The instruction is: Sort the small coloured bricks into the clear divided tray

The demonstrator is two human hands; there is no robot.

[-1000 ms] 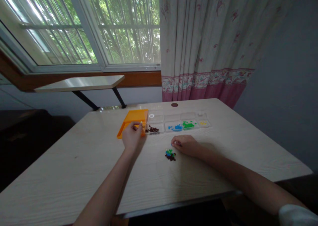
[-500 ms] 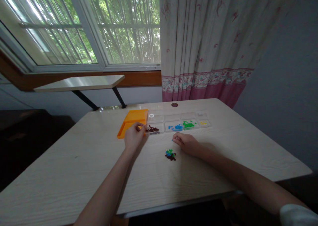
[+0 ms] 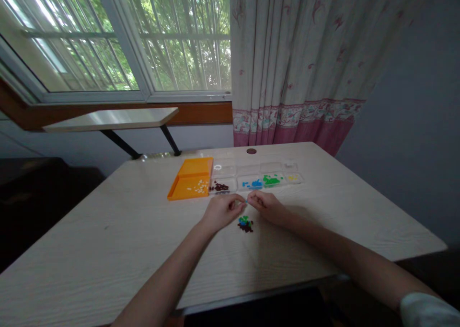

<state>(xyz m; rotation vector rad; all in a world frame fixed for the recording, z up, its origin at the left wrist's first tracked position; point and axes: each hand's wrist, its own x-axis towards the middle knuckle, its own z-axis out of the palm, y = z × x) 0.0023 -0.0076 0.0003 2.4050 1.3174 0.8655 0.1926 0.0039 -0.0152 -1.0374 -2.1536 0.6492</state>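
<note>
Pale wood-grain table (image 3: 108,250), near edge cut off by the frame; both my forearms cross it, with a white sleeve cuff (image 3: 427,310) at the lower right corner. Item: small mixed heap of beads (image 3: 246,223), brown, blue and green, loose on the table just below my fingertips. Item: left hand (image 3: 221,212), fingers curled, thumb and forefinger drawn close to a pinch. Item: right hand (image 3: 268,206), likewise pinched, its tips meeting the left's over one blue bead (image 3: 246,201); the bead seems to sit at the right fingertips, and whether the left touches it I cannot tell. Step in hand, by my judgement: one bead singled out of the heap, colour by colour. Next move calls for a steady fine pinch and the matching cell. Item, farther: clear compartment box (image 3: 237,177), holding brown beads (image 3: 218,187), blue beads (image 3: 252,184), green beads (image 3: 271,179) and yellow beads (image 3: 293,177); back-row cells too glassy to read. Item: orange tray (image 3: 192,174) touching its left end, with white specks (image 3: 197,188). Beyond: curtain (image 3: 287,54) and window (image 3: 161,39).
</note>
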